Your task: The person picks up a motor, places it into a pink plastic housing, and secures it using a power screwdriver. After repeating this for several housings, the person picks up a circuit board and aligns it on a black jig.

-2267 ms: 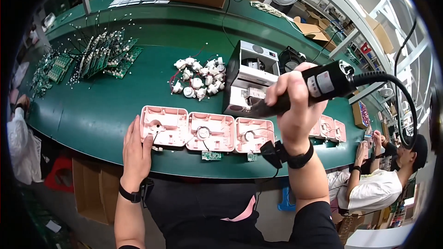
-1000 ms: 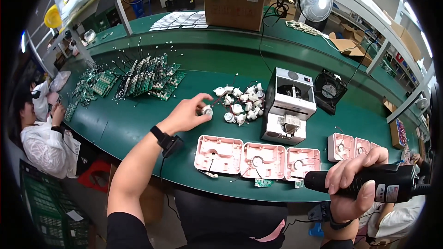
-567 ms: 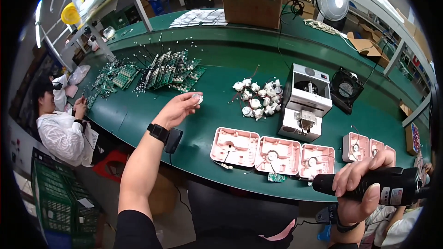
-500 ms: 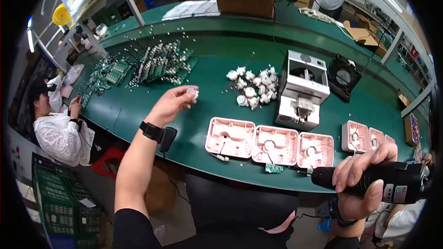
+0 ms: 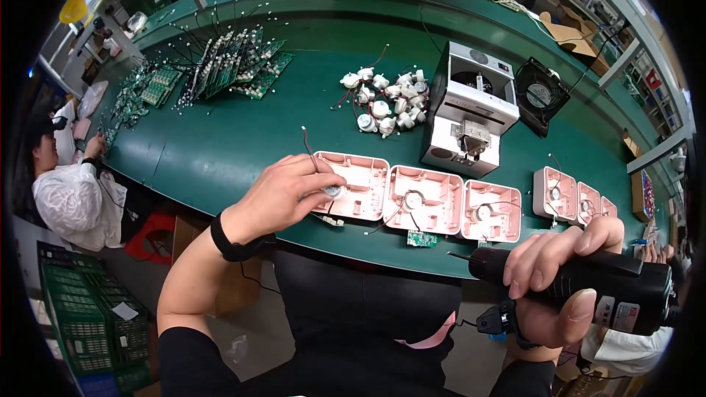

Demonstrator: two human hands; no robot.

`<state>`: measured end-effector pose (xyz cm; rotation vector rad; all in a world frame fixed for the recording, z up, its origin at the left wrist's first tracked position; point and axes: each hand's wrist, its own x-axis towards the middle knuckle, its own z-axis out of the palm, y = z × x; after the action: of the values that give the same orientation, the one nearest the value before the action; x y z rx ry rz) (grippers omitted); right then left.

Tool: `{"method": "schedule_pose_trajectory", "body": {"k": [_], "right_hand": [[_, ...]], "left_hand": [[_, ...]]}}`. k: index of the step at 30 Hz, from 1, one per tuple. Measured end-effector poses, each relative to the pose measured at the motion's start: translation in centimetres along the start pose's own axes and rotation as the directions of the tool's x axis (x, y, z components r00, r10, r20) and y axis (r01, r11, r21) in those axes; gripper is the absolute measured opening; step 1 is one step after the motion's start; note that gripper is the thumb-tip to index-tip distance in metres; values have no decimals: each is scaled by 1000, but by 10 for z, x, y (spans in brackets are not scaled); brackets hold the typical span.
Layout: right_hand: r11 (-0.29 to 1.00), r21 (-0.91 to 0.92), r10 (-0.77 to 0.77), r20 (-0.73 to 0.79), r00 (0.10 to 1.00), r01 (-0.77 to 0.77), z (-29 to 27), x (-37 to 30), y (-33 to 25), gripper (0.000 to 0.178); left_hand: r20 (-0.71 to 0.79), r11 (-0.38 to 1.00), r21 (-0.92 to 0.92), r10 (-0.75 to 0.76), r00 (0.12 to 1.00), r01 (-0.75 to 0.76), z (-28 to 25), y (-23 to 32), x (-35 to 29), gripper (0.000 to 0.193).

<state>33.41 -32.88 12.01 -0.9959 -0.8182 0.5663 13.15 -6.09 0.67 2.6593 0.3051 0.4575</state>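
A: Status around pink left housing?

B: Looks part-way. Got left grip pinched closed on small round part, leads up, at left side of left housing. Can't tell if touching down; view blocked by left grip.

A: And right grip?

B: Wrapped firmly round black power driver, well right of left housing and nearer the body. Bit clear of all three.

A: Done so far?

B: Showing round parts in middle housing, just right of left housing, and in right housing, one further right. Too small to tell if screwed down.

A: Remaining?

B: Judging from layout, not yet fitted at left housing. Seeing circuit board outside too, right of left housing, bodyward. Plenty more in white pile, beyond left housing, slightly right.
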Motion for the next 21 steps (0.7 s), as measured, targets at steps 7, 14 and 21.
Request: {"method": "schedule_pose_trajectory", "body": {"k": [7, 14, 21], "right_hand": [[1000, 15, -18, 36, 999, 17, 28, 9, 10, 56], [969, 4, -239, 230, 943, 245, 72, 62, 84, 38], [946, -138, -249, 269, 931, 293, 94, 85, 150, 26]], "left_hand": [[-79, 990, 124, 84, 993, -73, 12, -4, 4, 27], [-17, 996, 91, -15, 1000, 16, 14, -13, 5, 38], [-68, 999, 54, 10, 998, -6, 16, -18, 4, 44]]}}
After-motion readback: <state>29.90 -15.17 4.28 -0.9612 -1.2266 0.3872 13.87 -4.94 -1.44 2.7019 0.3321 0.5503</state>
